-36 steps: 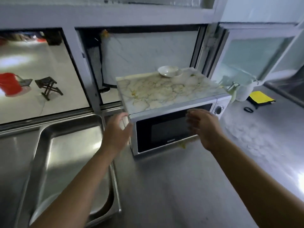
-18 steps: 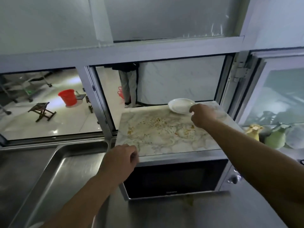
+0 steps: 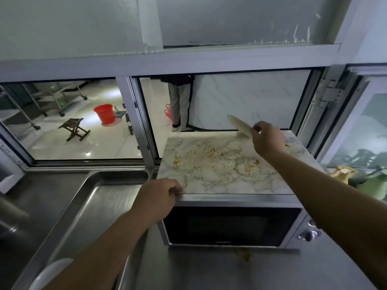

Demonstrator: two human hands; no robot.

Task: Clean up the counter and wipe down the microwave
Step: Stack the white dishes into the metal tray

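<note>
The right hand (image 3: 267,137) pinches the rim of a white plate (image 3: 240,124), tilted up at the far right corner of the microwave (image 3: 230,225) top. The left hand (image 3: 156,196) grips the top's front left corner, beside the sink (image 3: 92,197). Crumbs (image 3: 204,152) litter the marbled middle. The door's lettering is too small to read.

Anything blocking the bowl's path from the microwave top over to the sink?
Nothing visible. The right hand holds the white bowl tilted above the microwave top; the way left to the sink is open apart from the left hand gripping the front-left corner.
</note>
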